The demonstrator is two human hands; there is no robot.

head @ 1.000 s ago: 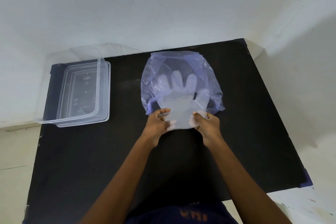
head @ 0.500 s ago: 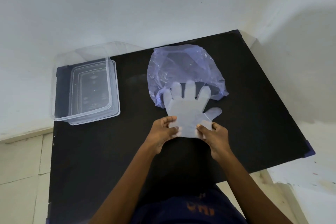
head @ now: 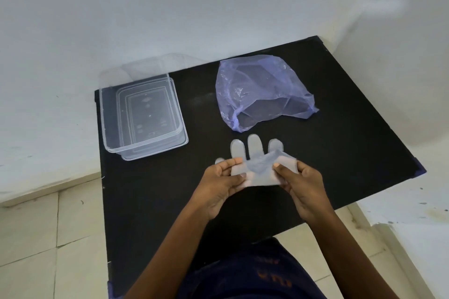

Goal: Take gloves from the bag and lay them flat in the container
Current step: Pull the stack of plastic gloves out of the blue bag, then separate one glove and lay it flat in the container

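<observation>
A thin clear plastic glove (head: 258, 165) is held above the black table (head: 340, 148), fully out of the bag, fingers pointing away from me. My left hand (head: 222, 182) pinches its left cuff edge and my right hand (head: 301, 184) pinches its right edge; the palm area is slightly crumpled. The pale blue plastic bag (head: 262, 92) lies behind the glove, mouth facing me, looking hollow. The clear rectangular container (head: 143, 114) stands at the table's left rear, with nothing visible inside it.
A white wall runs behind the table and along its right side. Beige tiled floor shows to the left and below. The table's left edge passes just beside the container.
The glove has been drawn completely out of the bag toward me and lifted off the table. Both hands moved nearer to me with it; the bag stays collapsed in place.
</observation>
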